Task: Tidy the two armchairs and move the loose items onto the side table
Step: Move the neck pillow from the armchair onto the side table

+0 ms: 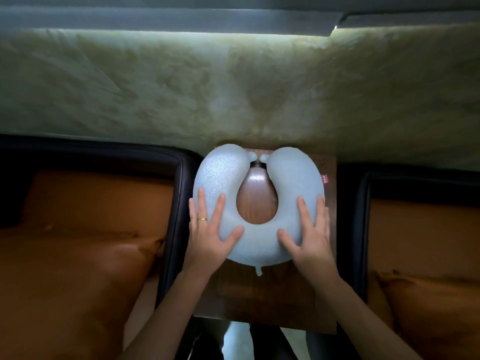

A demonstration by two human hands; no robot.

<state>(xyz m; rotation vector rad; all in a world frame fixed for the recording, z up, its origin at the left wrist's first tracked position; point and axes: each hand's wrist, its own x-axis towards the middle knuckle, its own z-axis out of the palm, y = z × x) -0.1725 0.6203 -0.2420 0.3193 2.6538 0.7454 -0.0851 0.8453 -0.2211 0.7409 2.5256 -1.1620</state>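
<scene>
Dim light falls on a pale wall beyond the fingertips, and below it a dark wooden side table (267, 294) sits between two armchairs, the left armchair (85, 255) outside the left hand (207, 235) and the right armchair (420, 255) outside the right hand (314, 237); both hands lie flat and spread, apart from each other, pressing a pale blue neck pillow (259, 245) onto the table, gripping nothing; the pillow nearly spans the top, so its outer curves sit close to both side edges; a sideways nudge on release could likely tip it into a chair gap; bare wood remains only nearer the wrists.
</scene>
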